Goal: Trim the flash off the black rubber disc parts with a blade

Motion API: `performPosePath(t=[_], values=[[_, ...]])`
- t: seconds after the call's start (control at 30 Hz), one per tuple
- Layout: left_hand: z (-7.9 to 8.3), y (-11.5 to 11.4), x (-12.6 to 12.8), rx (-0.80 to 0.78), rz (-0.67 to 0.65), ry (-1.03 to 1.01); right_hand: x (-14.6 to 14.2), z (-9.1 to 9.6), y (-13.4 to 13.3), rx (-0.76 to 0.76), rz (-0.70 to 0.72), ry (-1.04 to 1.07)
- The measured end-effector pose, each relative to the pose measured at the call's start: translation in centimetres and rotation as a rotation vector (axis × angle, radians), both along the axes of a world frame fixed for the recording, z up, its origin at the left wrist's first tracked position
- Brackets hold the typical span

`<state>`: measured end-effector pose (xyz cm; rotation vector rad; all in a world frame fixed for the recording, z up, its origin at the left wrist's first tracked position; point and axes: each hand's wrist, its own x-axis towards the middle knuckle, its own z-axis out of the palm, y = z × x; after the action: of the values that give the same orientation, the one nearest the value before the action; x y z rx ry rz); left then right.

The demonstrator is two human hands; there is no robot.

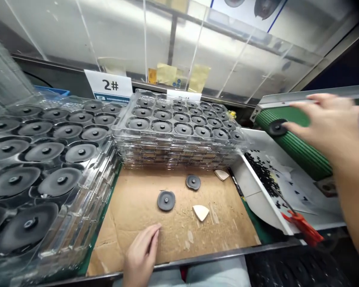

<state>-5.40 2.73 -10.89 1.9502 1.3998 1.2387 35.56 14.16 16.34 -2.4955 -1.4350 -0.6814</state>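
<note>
Spread wide with right hand [332, 124], upper right, at black disc [277, 127]: could knock it off green belt [305, 158] by careless thumb-nudge! Can't tell with left hand [141, 252].

Bright glare, blurry right hand [332, 123]

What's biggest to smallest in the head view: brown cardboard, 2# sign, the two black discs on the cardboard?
1. Brown cardboard
2. 2# sign
3. Front black disc and back black disc: nearly alike, front one's nearer, so unsure.
</note>
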Motion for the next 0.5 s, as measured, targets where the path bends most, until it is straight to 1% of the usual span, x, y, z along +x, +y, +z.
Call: performPosePath(t=[0.07,0.13,0.2,0.27,0.33,0.37,0.4,0.43,0.47,0.5], values=[[-0.2,-0.1,0.0,0.0,0.006,-0.004,0.5,-1.0,2.0,-0.132,0.123,-0.06],[-0.4,-0.2,0.0,-0.009,0.005,-0.021,1.0,-2.5,3.4,-0.212,0.189,-0.076],[-0.6,-0.2,-0.1,-0.026,-0.014,-0.05,1.2,-3.6,4.0,-0.221,0.206,-0.075],[-0.6,-0.2,-0.2,-0.052,-0.032,-0.079,1.0,-3.9,4.0,-0.179,0.209,-0.081],[-0.5,-0.1,-0.3,-0.09,-0.033,-0.095,0.3,-3.7,3.0,-0.132,0.227,-0.074],[-0.3,-0.1,-0.4,-0.118,-0.026,-0.103,-0.4,-3.5,2.1,-0.13,0.248,-0.064],[0.1,-0.1,-0.3,-0.15,-0.015,-0.112,-1.2,-3.5,0.9,-0.151,0.298,-0.032],[0.6,-0.1,-0.2,-0.184,0.005,-0.119,-2.3,-3.8,-0.6,-0.186,0.365,0.03],[1.3,-0.2,0.1,-0.222,0.026,-0.134,-3.5,-4.3,-2.3,-0.25,0.45,0.103],[2.1,-0.4,0.6,-0.247,0.035,-0.155,-5.0,-5.1,-4.1,-0.3,0.607,0.284]])
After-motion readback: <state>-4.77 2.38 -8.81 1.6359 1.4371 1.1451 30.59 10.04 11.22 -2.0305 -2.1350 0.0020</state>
